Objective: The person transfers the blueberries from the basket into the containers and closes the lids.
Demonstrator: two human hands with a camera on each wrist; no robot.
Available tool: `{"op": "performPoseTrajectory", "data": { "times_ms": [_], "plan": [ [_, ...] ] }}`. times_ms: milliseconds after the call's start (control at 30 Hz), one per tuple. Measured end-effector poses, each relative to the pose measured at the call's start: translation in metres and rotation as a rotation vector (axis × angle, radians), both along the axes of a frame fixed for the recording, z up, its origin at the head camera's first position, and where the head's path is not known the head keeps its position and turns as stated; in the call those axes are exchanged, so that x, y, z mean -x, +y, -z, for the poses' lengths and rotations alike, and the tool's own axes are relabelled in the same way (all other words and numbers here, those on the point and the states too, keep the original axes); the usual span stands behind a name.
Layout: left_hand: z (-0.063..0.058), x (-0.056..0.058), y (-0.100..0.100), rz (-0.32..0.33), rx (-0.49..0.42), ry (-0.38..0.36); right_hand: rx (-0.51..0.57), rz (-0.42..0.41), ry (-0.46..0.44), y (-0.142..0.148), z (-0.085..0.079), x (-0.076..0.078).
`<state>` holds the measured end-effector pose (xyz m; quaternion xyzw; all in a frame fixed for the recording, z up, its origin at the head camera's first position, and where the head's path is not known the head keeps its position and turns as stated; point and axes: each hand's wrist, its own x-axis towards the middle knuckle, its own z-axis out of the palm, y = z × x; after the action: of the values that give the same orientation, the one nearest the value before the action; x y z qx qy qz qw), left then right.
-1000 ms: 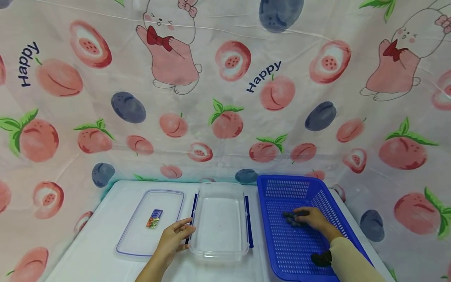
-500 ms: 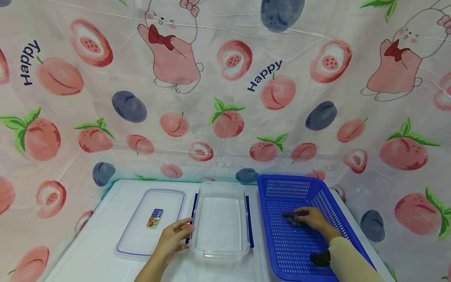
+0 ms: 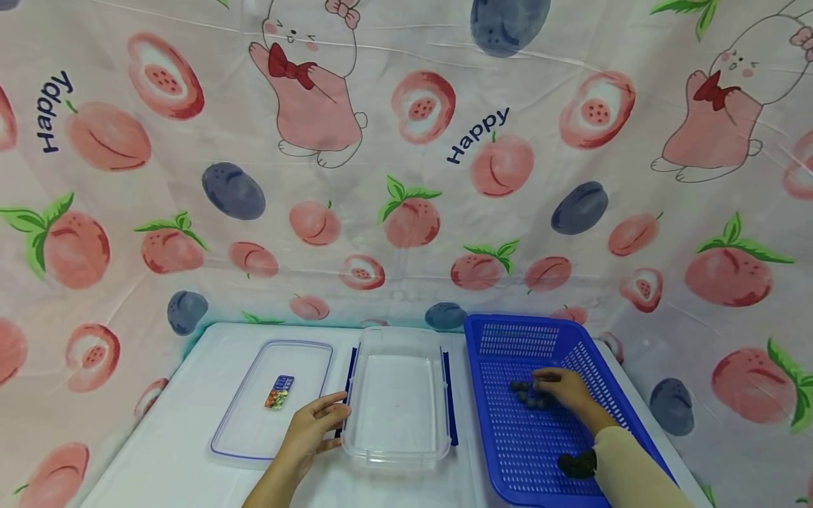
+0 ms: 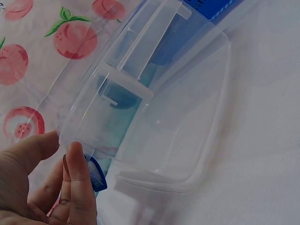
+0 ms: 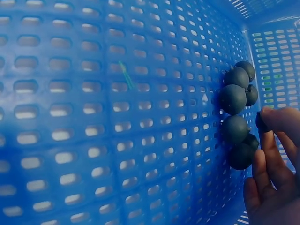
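Observation:
My right hand (image 3: 562, 389) is inside the blue basket (image 3: 492, 451). In the right wrist view, its thumb and fingertips pinch a dark blueberry (image 5: 262, 122), partly hidden by the thumb. Several more blueberries (image 5: 233, 99) lie clustered on the basket floor beside the fingers. At the left side of a clear plastic container (image 3: 395, 395), my left hand (image 3: 312, 427) holds the edge between thumb and fingers, close to a blue side latch (image 4: 96, 174). In the head view, that container stands upright with no lid on it.
A clear lid (image 3: 238, 423) with a blue-lined rim and a colourful label lies on the white table (image 3: 159, 437), left of the container. Something dark (image 3: 576, 466) sits at the right sleeve's cuff (image 3: 612, 458). Behind the table hangs a fruit-printed cloth (image 3: 394, 282).
My right hand has lifted slightly off the cluster with a blueberry between its fingertips, showing more of the other blueberries. The left hand stays at the container.

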<state>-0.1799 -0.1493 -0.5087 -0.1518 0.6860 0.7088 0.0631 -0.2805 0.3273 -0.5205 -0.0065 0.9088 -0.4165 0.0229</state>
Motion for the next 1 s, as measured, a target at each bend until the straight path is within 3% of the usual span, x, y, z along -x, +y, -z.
{"op": "performPoseTrajectory", "data": {
  "times_ms": [400,733,1000],
  "plan": [
    [-0.002,-0.001,0.001,-0.01,0.002,0.005,0.046,0.054,0.012,-0.005,-0.013,0.001],
    [-0.002,-0.001,0.002,-0.011,0.003,0.004,0.085,0.013,0.045,-0.026,-0.042,-0.004],
    [-0.003,0.0,0.002,-0.021,0.002,-0.005,0.171,-0.025,0.0,-0.049,-0.059,-0.015]
  ]
}}
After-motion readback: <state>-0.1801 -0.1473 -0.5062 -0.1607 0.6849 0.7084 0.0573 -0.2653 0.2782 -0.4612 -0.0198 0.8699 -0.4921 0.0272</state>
